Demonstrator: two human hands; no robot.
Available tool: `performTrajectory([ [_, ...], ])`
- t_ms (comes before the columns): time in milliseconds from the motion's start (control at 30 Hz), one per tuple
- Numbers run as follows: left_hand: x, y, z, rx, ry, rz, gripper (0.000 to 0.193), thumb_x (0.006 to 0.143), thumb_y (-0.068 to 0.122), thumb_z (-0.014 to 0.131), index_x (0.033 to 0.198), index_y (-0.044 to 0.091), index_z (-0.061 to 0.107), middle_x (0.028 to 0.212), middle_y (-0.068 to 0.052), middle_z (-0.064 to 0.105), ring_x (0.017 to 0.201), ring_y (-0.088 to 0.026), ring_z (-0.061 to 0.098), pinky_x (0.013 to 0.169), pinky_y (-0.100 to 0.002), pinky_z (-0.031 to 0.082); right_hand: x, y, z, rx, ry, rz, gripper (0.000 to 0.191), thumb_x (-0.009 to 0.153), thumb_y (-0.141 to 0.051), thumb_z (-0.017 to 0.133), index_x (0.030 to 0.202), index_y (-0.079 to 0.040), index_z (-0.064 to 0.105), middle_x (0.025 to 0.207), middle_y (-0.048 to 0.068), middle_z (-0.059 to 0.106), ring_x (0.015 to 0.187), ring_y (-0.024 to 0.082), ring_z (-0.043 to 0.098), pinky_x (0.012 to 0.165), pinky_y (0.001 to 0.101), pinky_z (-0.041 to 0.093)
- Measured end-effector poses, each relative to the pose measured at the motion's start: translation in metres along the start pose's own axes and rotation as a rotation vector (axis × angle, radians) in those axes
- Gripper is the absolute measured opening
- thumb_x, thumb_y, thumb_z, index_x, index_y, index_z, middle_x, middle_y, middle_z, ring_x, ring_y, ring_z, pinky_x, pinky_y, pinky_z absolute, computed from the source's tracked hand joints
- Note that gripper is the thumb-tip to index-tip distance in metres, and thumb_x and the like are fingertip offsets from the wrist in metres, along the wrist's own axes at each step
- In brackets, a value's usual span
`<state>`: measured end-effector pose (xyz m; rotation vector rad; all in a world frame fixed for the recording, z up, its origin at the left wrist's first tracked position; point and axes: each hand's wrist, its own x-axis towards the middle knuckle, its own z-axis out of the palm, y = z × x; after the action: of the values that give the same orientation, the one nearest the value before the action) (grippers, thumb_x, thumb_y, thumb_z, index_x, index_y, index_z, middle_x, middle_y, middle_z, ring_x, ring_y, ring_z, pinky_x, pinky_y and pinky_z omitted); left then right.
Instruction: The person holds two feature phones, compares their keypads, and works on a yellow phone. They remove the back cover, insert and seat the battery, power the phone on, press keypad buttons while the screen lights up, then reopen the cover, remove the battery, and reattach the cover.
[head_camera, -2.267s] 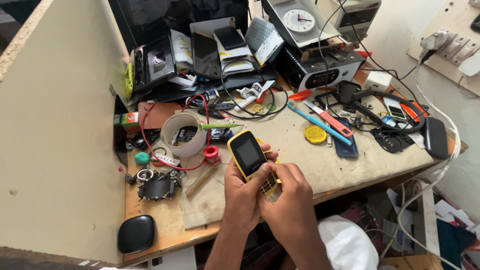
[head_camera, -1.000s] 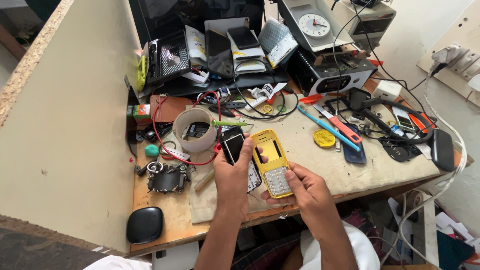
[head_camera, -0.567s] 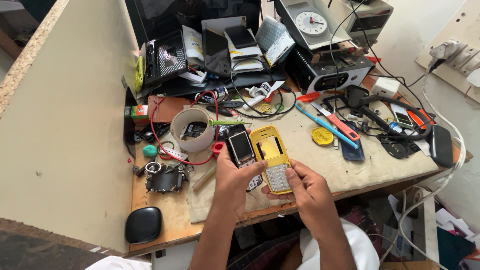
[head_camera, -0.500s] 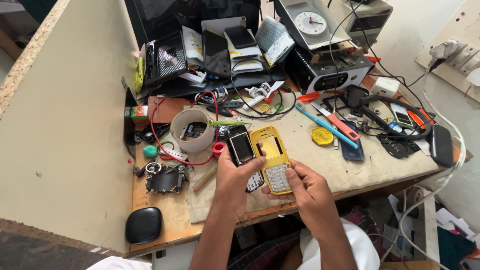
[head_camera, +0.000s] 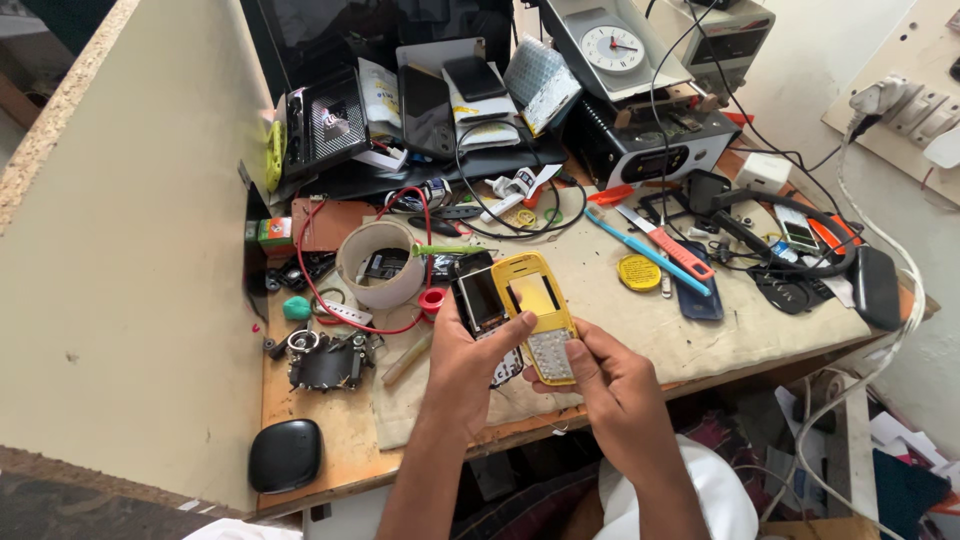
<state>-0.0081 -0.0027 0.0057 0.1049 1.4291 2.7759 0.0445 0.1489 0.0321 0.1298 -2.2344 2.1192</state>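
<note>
A left hand (head_camera: 470, 355) grips a phone's black inner body (head_camera: 482, 300) while the right hand (head_camera: 600, 375) pinches its detached yellow cover (head_camera: 538, 315) over a cluttered workbench (head_camera: 330, 440)

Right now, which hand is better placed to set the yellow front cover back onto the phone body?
Probably the right hand: it already holds the yellow front cover by its keypad end, beside the phone body that the left hand grips.

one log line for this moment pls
left hand: holds phone body | right hand: holds yellow phone cover | both over cloth
</note>
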Motion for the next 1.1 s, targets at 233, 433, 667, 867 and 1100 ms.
performTrajectory([
  [233,-0.01,0.016,0.002,-0.458,0.001,-0.056,0.059,0.078,0.002,0.068,0.135,0.004,0.054,0.1,-0.009,0.066,0.083,-0.018,0.067,0.073,-0.034,0.057,-0.018,0.005,-0.017,0.059,0.008,0.007,0.041,0.104,-0.019,0.048,0.131,0.008,0.063,0.104,0.017,0.078,0.089,0.021,0.077,0.082,0.0315,0.062],
  [433,-0.023,0.013,-0.006,-0.566,0.038,-0.174,0.049,0.085,0.014,0.066,0.131,0.003,0.054,0.095,-0.011,0.066,0.078,-0.019,0.067,0.068,-0.035,0.058,-0.066,0.016,-0.14,-0.066,-0.448,0.384,0.047,0.104,-0.025,0.052,0.14,0.005,0.055,0.116,0.02,0.073,0.103,0.026,0.072,0.093,0.0374,0.056],
  [667,-0.094,-0.095,-0.026,-0.112,-0.273,-0.485,0.038,0.086,0.009,0.079,0.117,-0.001,0.061,0.086,-0.009,0.071,0.066,-0.018,0.068,0.061,-0.034,0.055,-0.091,0.047,-0.173,-0.02,-0.423,0.495,0.058,0.104,-0.032,0.057,0.15,0.001,0.046,0.129,0.023,0.068,0.119,0.032,0.065,0.106,0.0443,0.05],
  [867,-0.124,-0.18,-0.089,0.186,-0.41,-0.476,0.032,0.083,0.007,0.081,0.113,-0.001,0.073,0.101,-0.008,0.078,0.093,-0.014,0.074,0.088,-0.031,0.058,-0.135,0.044,-0.149,0.255,-0.016,0.437,0.061,0.103,-0.029,0.063,0.149,0.009,0.047,0.125,0.031,0.068,0.117,0.04,0.067,0.106,0.0516,0.051],
  [1100,-0.114,-0.194,-0.066,0.227,-0.136,-0.877,0.033,0.079,0.001,0.072,0.111,0.008,0.066,0.075,-0.011,0.07,0.063,-0.019,0.067,0.061,-0.035,0.054,-0.14,0.035,-0.121,0.443,-0.029,0.343,0.053,0.103,-0.014,0.063,0.148,0.01,0.047,0.125,0.032,0.067,0.119,0.039,0.075,0.103,0.0498,0.054],
])
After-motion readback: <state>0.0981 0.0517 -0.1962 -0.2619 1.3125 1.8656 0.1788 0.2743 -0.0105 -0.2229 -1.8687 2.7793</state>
